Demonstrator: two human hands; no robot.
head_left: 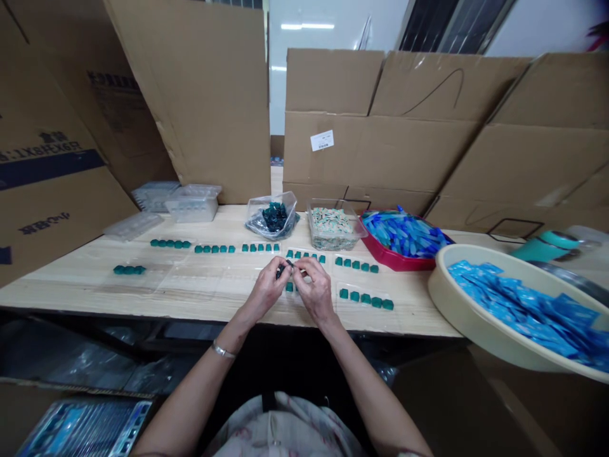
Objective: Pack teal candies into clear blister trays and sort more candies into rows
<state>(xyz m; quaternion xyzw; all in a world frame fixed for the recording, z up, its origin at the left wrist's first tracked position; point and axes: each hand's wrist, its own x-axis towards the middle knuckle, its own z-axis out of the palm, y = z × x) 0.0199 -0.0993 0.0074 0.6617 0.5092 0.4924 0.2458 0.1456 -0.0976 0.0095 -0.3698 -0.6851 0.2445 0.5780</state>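
My left hand [267, 284] and my right hand [314, 289] meet above the middle of the table, fingertips almost touching. Small dark green pieces [280, 271] are held in the curled fingers of my left hand. My right hand pinches at a tiny dark green piece [290, 263] between the two hands; its exact shape is too small to tell. Just under my hands are more green block-like pieces [289, 287], partly covered. Similar green pieces lie in short rows in clear plastic trays, with a row [366, 299] to the right and another row [214, 249] to the left.
Behind stand a clear bag-lined container [273, 219] of dark green pieces, a clear box [333, 228] of small pale pieces and a red tray [404, 254] of blue items. A cream basin [447, 285] holds blue packets. Clear tubs [193, 203] and cardboard [361, 152] line the back.
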